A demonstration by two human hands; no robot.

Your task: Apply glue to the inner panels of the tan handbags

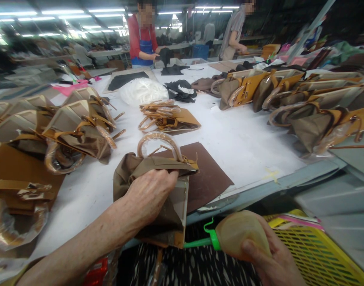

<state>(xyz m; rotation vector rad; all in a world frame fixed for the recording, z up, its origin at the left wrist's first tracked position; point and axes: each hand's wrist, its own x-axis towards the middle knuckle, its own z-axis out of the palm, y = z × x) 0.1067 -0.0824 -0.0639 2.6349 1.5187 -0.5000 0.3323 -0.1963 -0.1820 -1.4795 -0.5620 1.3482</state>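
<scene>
Crowding the left of the white table are brown-and-tan bags with plastic-wrapped ring handles; a careless sideways sweep could knock one askew. Next comes the brown bag in hand, at the table's near edge, its lower end hanging over. The left hand has its fingers curled over and clamped on the cloth near the top; if that pinch slackens, the overhanging weight could tip the bag off the edge. Beyond it lie folded tan pieces, and a dark brown sheet spreads to the right and partly behind, where a stray drip could mark it. The green nozzle points left at the bag's lower corner; whether it touches or stops just short, I cannot tell. Too hard a squeeze would likely flood that corner and smear the cloth. The squeeze bottle is wrapped by the right hand, thumb and fingers closed around its body. Farther right, a yellow basket stands beside that hand, so a wide swing could catch its rim
</scene>
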